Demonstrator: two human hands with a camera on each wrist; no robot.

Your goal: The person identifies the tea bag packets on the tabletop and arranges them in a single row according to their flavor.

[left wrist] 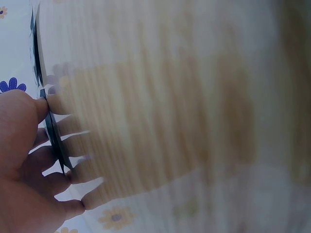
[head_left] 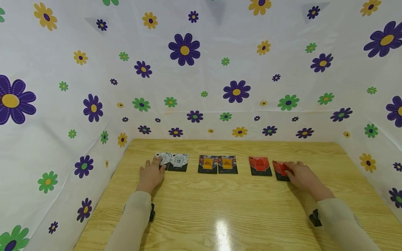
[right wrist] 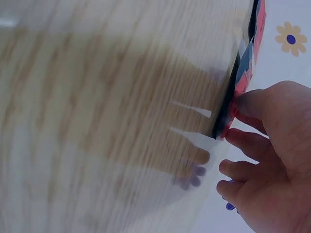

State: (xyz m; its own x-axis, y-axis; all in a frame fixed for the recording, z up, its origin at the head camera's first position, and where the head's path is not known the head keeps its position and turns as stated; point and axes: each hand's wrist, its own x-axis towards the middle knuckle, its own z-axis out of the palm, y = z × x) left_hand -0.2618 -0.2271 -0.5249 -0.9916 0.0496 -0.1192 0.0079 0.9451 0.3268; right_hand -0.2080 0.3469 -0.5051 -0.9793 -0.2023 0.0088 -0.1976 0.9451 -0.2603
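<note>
A white and black packet (head_left: 164, 158) lies at the left end of the row, partly covered by my left hand (head_left: 151, 177). The fingers of that hand are spread and rest on and beside the packet. A matching white packet (head_left: 179, 162) lies close on its right. At the row's right end, my right hand (head_left: 302, 175) pinches a red and black packet (head_left: 279, 169), which sits slightly askew. In the right wrist view, the thumb and index finger meet at this packet's edge (right wrist: 232, 109). Another red packet (head_left: 260, 165) lies just left of it, with a gap between.
Two dark packets with yellow labels, a left one (head_left: 208, 164) and a right one (head_left: 228, 164), lie side by side mid-row. Beneath everything is a light wooden table (head_left: 201, 205). White flowered cloth (head_left: 207, 73) stands behind it and along both sides.
</note>
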